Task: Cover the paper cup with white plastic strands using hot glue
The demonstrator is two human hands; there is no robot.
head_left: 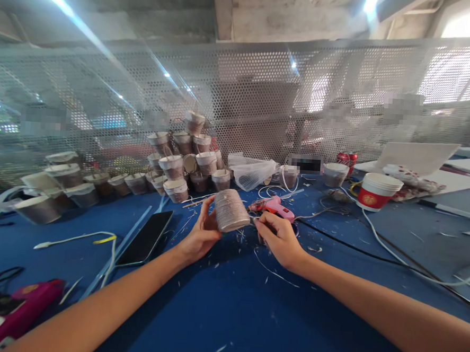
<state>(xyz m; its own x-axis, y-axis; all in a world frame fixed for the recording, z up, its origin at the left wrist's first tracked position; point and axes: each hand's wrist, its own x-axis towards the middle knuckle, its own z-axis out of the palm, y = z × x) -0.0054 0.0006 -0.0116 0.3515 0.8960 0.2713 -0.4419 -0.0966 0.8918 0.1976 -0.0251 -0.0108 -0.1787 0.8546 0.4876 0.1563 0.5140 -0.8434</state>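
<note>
My left hand [199, 235] grips a small cup wrapped in pale cord [229, 210], holding it on its side above the blue table [226, 313]. My right hand [277, 237] is closed in a pinch at the cup's right rim, apparently on the thin cord end. A pink glue gun [275, 206] lies just behind my right hand. A black phone [145, 238] lies flat to the left of my left hand.
A pile of finished wrapped cups [184, 159] stands behind, with more cups [65, 187] lined along the left. A stack of red-and-white paper cups [377, 191], a plastic bag [253, 173], cables [394, 244], a second magenta glue gun [20, 309] and a perforated metal screen [263, 98] surround the area.
</note>
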